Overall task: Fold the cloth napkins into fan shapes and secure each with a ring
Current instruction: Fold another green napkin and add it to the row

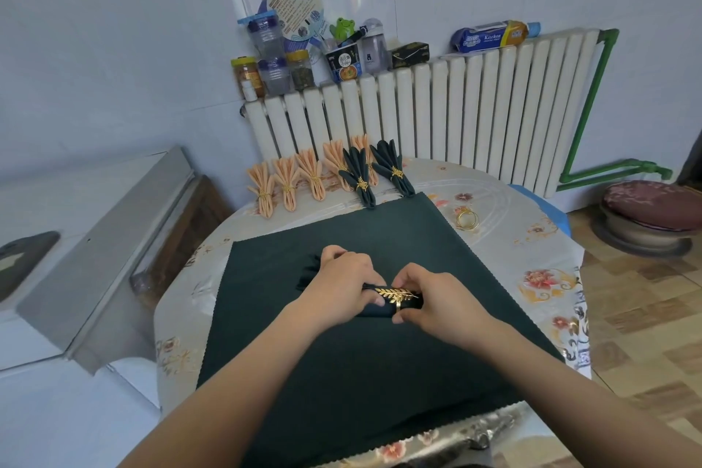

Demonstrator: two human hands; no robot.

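Two hands meet over the middle of the bench (pixel 494 201), which wears a flowered plastic cover. Left hand (pixel 343 281) curls over a pleated dark green napkin (pixel 374 310), fingers wrapped round the bundle and pressing it down; the pleated end pokes out past the knuckles on the far side. Right hand (pixel 433 296) pinches a gold leaf ring (pixel 399 296) with thumb and fingertips, and the ring sits round the near end of that bundle. All of this lies on top of a flat dark green cloth (pixel 342 372) spread across most of the bench, its zigzag edge showing near the front.

Along the far edge stand the finished pieces: five peach fan napkins (pixel 286 182) in a row, each cinched with a gold band, and two dark green fan napkins (pixel 359 179) beside them to the right, the near one overlapping the peach row. A spare gold ring (pixel 467 220) lies alone on the cover, just off the flat cloth's right corner.

Behind the bench runs a white radiator (pixel 456 110), with jars, bottles and a noodle cup crowded on its top. A green pipe (pixel 585 118) drops down the wall at its right end.
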